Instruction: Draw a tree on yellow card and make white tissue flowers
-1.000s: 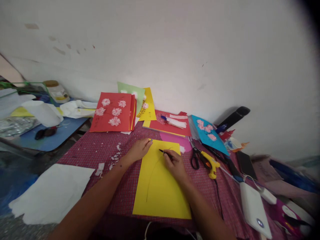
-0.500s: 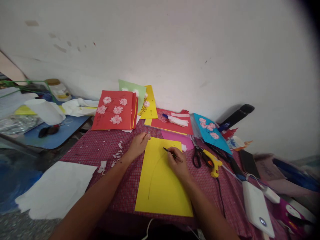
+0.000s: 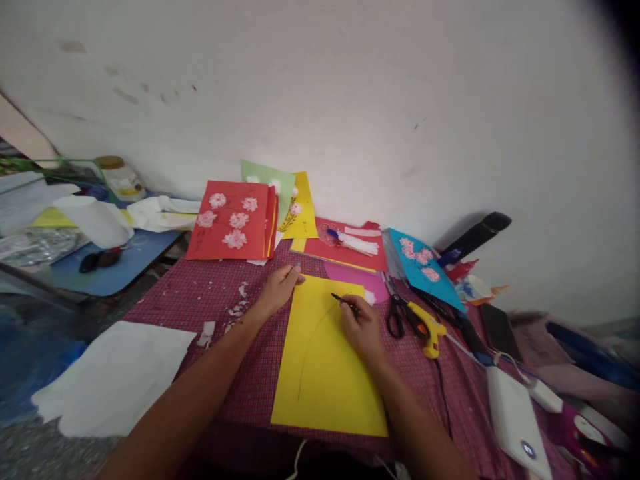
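A yellow sheet of paper [image 3: 325, 373] lies in front of me with a thin dark curved line drawn up it. My right hand [image 3: 363, 327] rests on the sheet's upper right part, closed around a slim black pen [image 3: 343, 300]. The pen's point is directed left, close to the upper part of the curve; whether it touches the paper I cannot tell. At the sheet's top left corner is my left hand [image 3: 280, 290], its fingers pinched together. A small greyish tip shows at those fingers, too small to name.
Red cards with pink paper flowers [image 3: 230, 223] stand against the wall. To the right lie black-handled scissors [image 3: 396, 320], a yellow glue gun [image 3: 426, 323], a blue flowered card [image 3: 425, 267] and a white power bank [image 3: 517, 420]. White paper [image 3: 115, 380] lies at the left edge.
The pen and my right hand have shifted slightly right, near the curve's upper end. My left hand stays at the corner. The whole view has moved a little.
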The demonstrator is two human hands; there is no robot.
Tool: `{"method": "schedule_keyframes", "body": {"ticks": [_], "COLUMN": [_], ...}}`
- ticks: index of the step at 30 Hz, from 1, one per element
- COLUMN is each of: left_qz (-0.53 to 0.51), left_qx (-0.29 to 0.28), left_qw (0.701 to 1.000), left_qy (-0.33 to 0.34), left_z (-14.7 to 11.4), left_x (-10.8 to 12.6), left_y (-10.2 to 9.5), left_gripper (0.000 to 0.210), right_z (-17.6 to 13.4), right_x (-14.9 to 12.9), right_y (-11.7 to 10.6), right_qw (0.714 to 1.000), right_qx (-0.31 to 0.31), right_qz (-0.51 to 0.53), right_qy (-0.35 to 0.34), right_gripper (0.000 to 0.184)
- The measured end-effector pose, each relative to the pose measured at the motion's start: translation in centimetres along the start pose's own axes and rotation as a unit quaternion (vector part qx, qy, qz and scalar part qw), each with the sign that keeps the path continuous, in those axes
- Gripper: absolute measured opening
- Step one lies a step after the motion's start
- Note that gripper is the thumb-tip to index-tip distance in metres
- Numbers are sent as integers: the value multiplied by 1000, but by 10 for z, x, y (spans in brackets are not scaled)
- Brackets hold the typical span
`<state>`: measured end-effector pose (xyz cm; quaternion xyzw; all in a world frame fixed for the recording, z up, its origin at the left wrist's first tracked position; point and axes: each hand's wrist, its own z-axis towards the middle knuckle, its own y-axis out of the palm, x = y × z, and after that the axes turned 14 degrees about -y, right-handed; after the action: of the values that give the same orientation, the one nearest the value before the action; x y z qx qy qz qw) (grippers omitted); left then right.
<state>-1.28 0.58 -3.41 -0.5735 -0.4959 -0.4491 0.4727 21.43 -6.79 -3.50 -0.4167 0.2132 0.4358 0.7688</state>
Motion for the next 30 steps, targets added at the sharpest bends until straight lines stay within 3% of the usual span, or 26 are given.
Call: {"method": "schedule_keyframes", "body": {"ticks": [4, 8, 12, 15, 21, 26, 30], "left_qz": [33, 131, 282, 344, 363, 351, 356], "left_qx": [-7, -11, -11, -14, -13, -10, -12], "left_qw": [999, 991, 953, 926, 917, 922, 919], "left_qy": [15, 36, 110, 157, 163, 165, 169], "left_z": [-4, -9, -14, -15, -14, -13, -13], "left_x": [7, 15, 17, 14, 12, 11, 10], "left_y": [-1, -2, -1, 0, 1, 2, 2], "left_gripper": [43, 42, 38, 36, 36, 35, 35], "right_z": [2, 2, 2, 3, 1, 1, 3], "right_x": [6, 5, 1, 1, 3, -4, -8], "right_y": [-9, -11, -12, -14, -10, -3, -2], "right_qw": [999, 999, 999, 999, 999, 998, 998], "right_qx": [30, 35, 5, 8, 8, -53, -60], "right_qz": [-5, 4, -6, -32, -32, -8, -1], "right_qy": [34, 11, -33, -29, 19, -24, -36], "right_gripper": [19, 21, 18, 14, 11, 13, 13]}}
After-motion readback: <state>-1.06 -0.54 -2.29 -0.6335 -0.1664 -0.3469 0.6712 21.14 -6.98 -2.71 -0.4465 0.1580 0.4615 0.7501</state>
